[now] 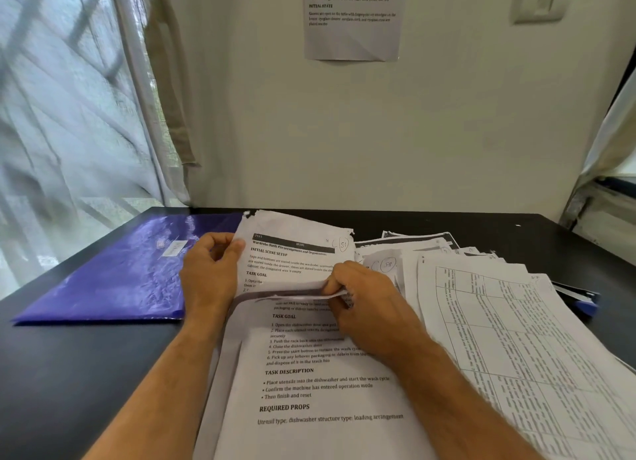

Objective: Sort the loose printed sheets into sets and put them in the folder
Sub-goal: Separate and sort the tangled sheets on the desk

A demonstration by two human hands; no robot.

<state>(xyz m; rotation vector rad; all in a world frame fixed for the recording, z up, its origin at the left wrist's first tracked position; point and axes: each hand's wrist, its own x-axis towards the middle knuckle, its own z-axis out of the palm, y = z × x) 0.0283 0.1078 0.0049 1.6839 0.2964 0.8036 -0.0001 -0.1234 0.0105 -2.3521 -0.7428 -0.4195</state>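
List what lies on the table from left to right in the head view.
Purple folder → left hand → lifted wardrobe sheet → right hand → table-printed sheet → blue object poking out from under the papers.

Both the left hand (210, 270) and right hand (364, 298) pinch a printed sheet (296, 256) above the paper stack (323, 384), beside the purple folder (120, 277) on the bench (86, 373).

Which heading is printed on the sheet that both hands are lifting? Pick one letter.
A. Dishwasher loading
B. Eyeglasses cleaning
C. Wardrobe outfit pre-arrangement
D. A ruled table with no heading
C: the lifted sheet, pinched by the left hand at its left edge and the right hand at its lower fold, reads "Wardrobe Outfit Pre-arrangement and Organization".
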